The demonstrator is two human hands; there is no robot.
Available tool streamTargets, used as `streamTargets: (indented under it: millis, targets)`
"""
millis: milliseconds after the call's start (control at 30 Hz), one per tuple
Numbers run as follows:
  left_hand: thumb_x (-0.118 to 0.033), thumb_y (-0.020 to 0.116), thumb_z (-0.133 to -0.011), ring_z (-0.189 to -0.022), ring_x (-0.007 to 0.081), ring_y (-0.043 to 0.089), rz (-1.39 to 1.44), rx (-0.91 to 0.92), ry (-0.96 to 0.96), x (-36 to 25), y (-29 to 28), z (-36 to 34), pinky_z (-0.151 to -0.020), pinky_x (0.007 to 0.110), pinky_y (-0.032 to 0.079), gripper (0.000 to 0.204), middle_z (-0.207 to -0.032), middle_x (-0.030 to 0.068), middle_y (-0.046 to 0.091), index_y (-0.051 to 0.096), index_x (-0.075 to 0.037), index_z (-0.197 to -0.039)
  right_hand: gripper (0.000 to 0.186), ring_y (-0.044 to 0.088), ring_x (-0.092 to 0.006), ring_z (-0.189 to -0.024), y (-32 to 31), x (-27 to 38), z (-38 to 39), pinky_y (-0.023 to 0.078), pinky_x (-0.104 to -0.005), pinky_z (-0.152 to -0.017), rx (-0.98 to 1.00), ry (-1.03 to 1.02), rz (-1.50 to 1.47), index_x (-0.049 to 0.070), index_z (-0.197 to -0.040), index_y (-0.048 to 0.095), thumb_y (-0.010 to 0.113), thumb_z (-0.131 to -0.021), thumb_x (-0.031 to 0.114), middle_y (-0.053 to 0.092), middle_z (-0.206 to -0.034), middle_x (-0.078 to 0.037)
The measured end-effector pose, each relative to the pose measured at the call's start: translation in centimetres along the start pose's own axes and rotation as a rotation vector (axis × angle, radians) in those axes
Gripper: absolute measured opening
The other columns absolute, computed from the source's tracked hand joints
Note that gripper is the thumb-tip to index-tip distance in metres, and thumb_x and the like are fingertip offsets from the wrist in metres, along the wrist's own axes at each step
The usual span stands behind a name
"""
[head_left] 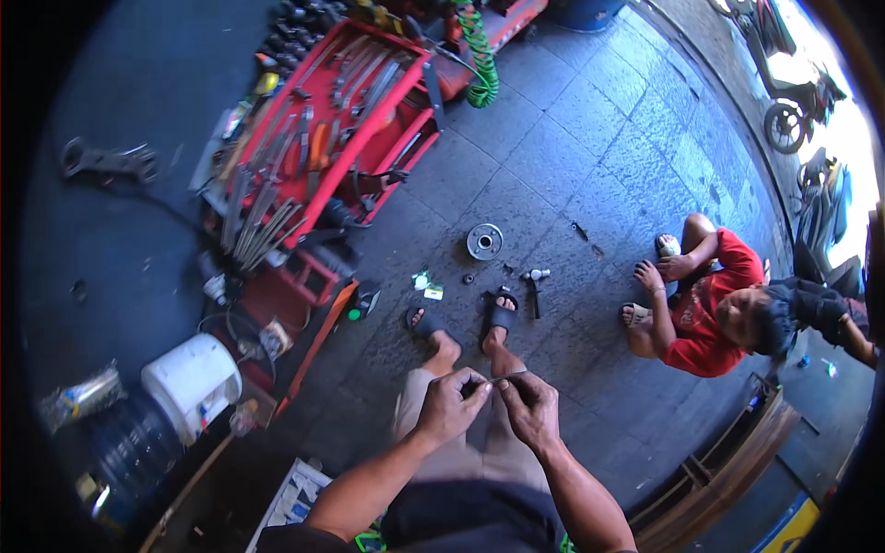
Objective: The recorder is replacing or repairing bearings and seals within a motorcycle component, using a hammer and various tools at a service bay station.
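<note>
- Lower centre, your left hand [452, 406] and right hand [533, 411] both have their grip pinching a thin piece [498, 379].
- Mid-frame, a round metal part [485, 242] lies on the floor [544, 198].

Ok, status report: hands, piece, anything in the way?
Left hand, right hand pinching small thin piece. Hammer and round metal part on floor ahead. Nothing blocking the hands.
</note>
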State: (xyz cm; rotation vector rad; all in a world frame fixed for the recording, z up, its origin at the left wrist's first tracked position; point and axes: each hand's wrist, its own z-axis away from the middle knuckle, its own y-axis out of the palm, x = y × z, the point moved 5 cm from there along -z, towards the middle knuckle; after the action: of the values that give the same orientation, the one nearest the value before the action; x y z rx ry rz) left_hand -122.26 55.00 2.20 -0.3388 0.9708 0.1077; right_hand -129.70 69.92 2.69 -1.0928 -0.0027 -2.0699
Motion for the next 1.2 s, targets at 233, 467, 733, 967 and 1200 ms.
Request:
streamTargets:
  millis: [233, 467, 733, 967, 1200]
  targets:
    - [-0.019, 0.067, -0.092, -0.070, 0.0174, 0.067, -0.045, 0.125, -0.249, 25.5, 9.0, -18.2, -0.066, 0.036, 0.052, 0.020, -0.077, 0.0137, 0.071, 0.071, 0.000, -0.091, 0.028, 0.072, -0.0279, -0.078, 7.7, -21.5, -22.2, 0.055, -0.0371, -0.073, 0.225, -0.018, 0.055, -0.005, -0.100, 0.071, 0.069, -0.092, 0.022, 0.072, -0.086, -0.022]
    - [-0.022, 0.066, -0.090, -0.082, 0.0386, 0.065, -0.376, -0.153, 0.414, 35.7, 13.8, -38.5, -0.076, 0.049, 0.050, 0.019, -0.086, 0.0164, 0.070, 0.071, -0.003, -0.086, 0.032, 0.067, -0.0387, -0.096, 2.4, -40.9, -38.5, 0.053, -0.0441, -0.084, -0.198, -0.055, 0.404, -0.002, -0.112, 0.066, 0.068, -0.086, 0.015, 0.068, -0.104, -0.024]
    - [-0.031, 0.072, -0.087, -0.095, 0.0391, 0.069, -0.815, 0.139, 0.288, 35.1, 25.5, -57.4, -0.085, 0.048, 0.054, 0.028, -0.101, 0.0185, 0.073, 0.075, -0.004, -0.094, 0.073, 0.051, -0.0441, -0.119, 3.9, -57.0, -38.7, 0.044, -0.0476, -0.102, -0.462, 0.050, 0.582, -0.005, -0.132, 0.046, 0.079, -0.073, 0.022, 0.053, -0.125, -0.026]
    - [-0.042, 0.078, -0.081, -0.114, 0.0365, 0.066, -0.870, 0.309, -0.102, 37.1, 25.4, -61.0, -0.096, 0.045, 0.053, 0.050, -0.121, 0.0224, 0.068, 0.073, -0.003, -0.111, 0.068, 0.064, -0.0471, -0.106, 5.4, -51.6, -39.0, 0.051, -0.0528, -0.090, -0.515, 0.180, 0.314, 0.004, -0.138, 0.045, 0.077, -0.079, 0.020, 0.064, -0.118, -0.028]
    - [-0.044, 0.061, -0.094, -0.073, 0.0258, 0.070, -0.681, 0.315, 0.044, 38.7, 22.1, -62.8, -0.073, 0.042, 0.053, 0.044, -0.081, 0.0156, 0.074, 0.077, -0.004, -0.083, 0.064, 0.070, -0.0466, -0.091, 4.9, -44.4, -45.5, 0.054, -0.0472, -0.078, -0.339, -0.100, 0.046, 0.002, -0.141, 0.037, 0.072, -0.091, 0.024, 0.070, -0.098, -0.027]
